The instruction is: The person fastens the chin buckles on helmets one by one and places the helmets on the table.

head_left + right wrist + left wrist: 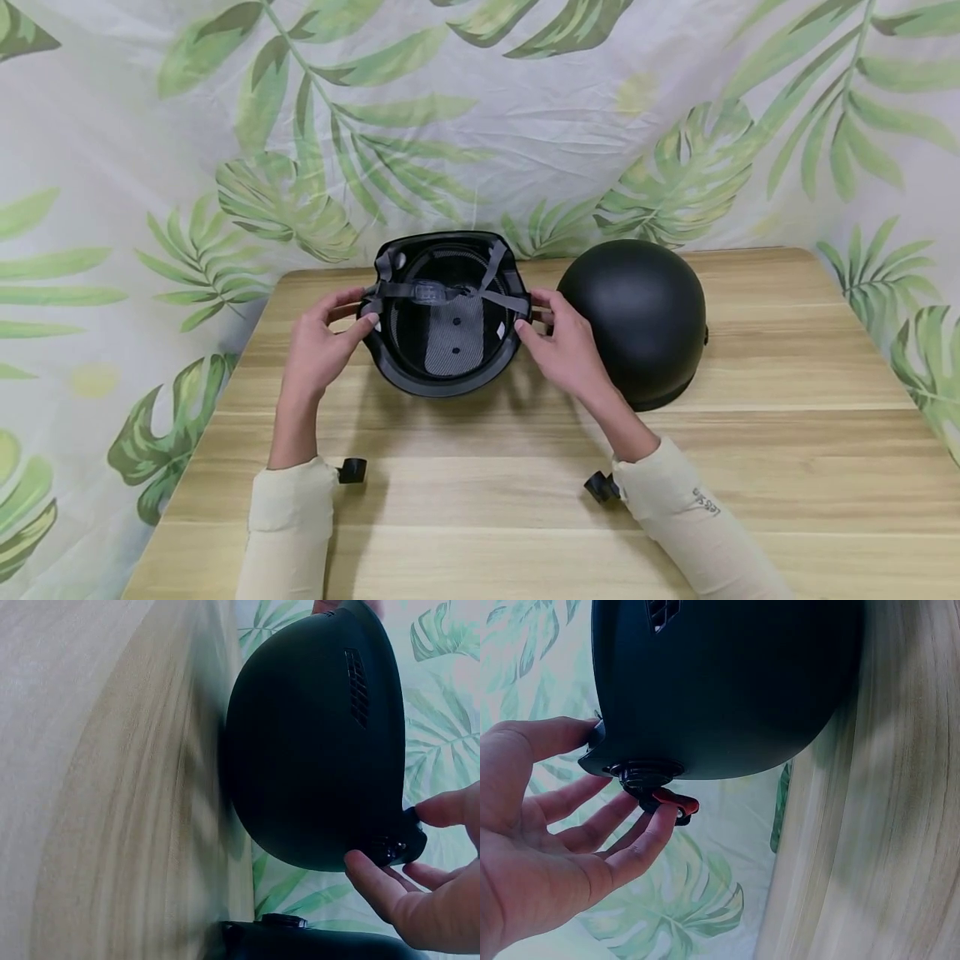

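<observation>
A black helmet is upside down at the table's far side, its inside facing up. Grey chin straps with a buckle cross its opening, above a padded lining. My left hand pinches its left rim, thumb on the edge, other fingers by a side knob with a red part. On the opposite rim, my right hand grips near a side fitting. A vent grille shows on the shell. Whether the dome touches the table is hard to tell.
A second black helmet stands dome up close to the right hand. The wooden table ends at a back edge against a leaf-print cloth. Black wrist-worn pieces stick out from both sleeves.
</observation>
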`<state>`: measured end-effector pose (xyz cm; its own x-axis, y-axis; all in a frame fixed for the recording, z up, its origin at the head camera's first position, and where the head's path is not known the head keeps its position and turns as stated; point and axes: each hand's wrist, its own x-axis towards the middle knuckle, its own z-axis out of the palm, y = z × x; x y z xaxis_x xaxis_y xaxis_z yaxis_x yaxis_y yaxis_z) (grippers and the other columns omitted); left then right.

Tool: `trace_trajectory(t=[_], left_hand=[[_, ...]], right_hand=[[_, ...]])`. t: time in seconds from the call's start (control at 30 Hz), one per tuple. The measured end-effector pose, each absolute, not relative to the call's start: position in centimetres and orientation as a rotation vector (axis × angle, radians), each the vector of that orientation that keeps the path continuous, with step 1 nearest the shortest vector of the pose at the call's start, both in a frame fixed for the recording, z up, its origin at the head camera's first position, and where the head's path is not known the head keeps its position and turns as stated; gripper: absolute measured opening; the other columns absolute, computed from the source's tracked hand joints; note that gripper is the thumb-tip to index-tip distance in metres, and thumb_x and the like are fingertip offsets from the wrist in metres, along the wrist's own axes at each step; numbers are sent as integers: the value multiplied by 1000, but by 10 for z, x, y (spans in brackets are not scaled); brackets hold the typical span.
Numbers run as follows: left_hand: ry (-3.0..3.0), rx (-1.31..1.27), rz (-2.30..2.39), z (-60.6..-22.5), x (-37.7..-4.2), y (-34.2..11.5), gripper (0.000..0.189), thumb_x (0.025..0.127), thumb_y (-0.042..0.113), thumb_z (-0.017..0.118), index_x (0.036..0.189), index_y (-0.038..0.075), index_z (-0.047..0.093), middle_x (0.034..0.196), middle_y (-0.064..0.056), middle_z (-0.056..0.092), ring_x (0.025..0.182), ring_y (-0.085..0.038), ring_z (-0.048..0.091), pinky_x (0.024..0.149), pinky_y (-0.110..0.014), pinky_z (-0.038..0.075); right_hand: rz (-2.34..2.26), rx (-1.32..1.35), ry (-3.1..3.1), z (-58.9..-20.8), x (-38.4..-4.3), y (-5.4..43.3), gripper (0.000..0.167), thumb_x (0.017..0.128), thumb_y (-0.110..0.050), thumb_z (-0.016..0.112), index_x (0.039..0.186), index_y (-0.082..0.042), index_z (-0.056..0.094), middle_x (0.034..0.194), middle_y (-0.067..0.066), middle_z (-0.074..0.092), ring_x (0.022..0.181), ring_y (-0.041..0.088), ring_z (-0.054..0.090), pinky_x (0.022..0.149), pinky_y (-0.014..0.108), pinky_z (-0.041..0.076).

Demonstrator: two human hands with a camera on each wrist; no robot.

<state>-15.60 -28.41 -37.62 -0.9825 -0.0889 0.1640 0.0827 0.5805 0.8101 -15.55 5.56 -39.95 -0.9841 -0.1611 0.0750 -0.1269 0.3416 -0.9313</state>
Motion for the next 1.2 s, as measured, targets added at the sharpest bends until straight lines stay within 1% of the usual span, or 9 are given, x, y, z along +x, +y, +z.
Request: trace_trajectory(t=[0.17, 0.3, 0.43, 0.53, 0.77, 0.93, 1.03, 1.17, 1.2], left_hand=[[-2637, 17, -1416, -378, -157, -287, 55, 101, 25, 73, 149, 3, 58, 151, -18, 61, 139, -38, 59, 85, -4, 48], [-2624, 42, -1500, -380, -158, -292, 59, 102, 23, 72, 155, 5, 52, 155, -18, 57, 142, -38, 56, 88, -6, 47], [-2596, 75, -1590, -383, -160, -295, 61, 102, 21, 71, 157, 6, 49, 156, -18, 55, 144, -36, 54, 90, -7, 47], [-2583, 83, -1630, -383, -160, -295, 62, 102, 21, 72, 157, 5, 49, 157, -18, 54, 146, -35, 53, 91, -7, 48], [-2595, 82, -1637, -381, -159, -295, 65, 101, 22, 74, 158, 5, 48, 161, -18, 50, 148, -36, 51, 90, -7, 48], [-2590, 109, -1729, -380, -160, -296, 72, 100, 25, 75, 163, 11, 42, 164, -15, 46, 149, -33, 50, 93, -10, 49], [-2587, 121, -1769, -381, -161, -298, 75, 100, 26, 76, 164, 13, 39, 165, -15, 44, 149, -33, 48, 95, -10, 49], [-2587, 120, -1779, -380, -161, -299, 76, 100, 24, 76, 165, 13, 38, 166, -16, 43, 150, -34, 48, 93, -9, 50], [-2589, 120, -1780, -380, -160, -299, 77, 100, 24, 76, 165, 13, 38, 166, -15, 43, 151, -34, 48, 93, -8, 50]], right_hand=[[-1724, -282, 2618, -396, -153, 55, 55, 105, -21, 68, 155, -7, 48, 156, 14, 53, 142, 32, 58, 109, 48, 57], [-1615, -302, 2784, -389, -151, 54, 57, 104, -27, 70, 155, -9, 49, 153, 12, 54, 141, 32, 56, 108, 51, 56], [-1509, -348, 2955, -372, -150, 51, 60, 101, -31, 72, 154, -12, 52, 150, 11, 57, 136, 33, 58, 104, 54, 54], [-1489, -447, 2990, -359, -153, 46, 60, 101, -30, 73, 155, -12, 52, 152, 11, 56, 137, 35, 58, 107, 56, 52], [-1375, -693, 2943, -342, -173, 30, 61, 102, -27, 71, 156, -8, 51, 158, 13, 53, 143, 34, 56, 113, 53, 51], [-1194, -876, 2855, -332, -193, 11, 62, 104, -28, 70, 158, -9, 48, 160, 12, 51, 146, 31, 52, 117, 49, 47], [-1081, -938, 2792, -327, -205, -2, 63, 105, -29, 68, 160, -10, 46, 162, 11, 49, 148, 29, 50, 121, 49, 43], [-1009, -975, 2717, -325, -215, -19, 64, 105, -32, 67, 161, -11, 45, 164, 9, 47, 148, 28, 50, 121, 48, 43], [-1001, -982, 2704, -326, -217, -23, 64, 105, -32, 67, 161, -11, 45, 164, 9, 47, 148, 27, 50, 119, 47, 45]])
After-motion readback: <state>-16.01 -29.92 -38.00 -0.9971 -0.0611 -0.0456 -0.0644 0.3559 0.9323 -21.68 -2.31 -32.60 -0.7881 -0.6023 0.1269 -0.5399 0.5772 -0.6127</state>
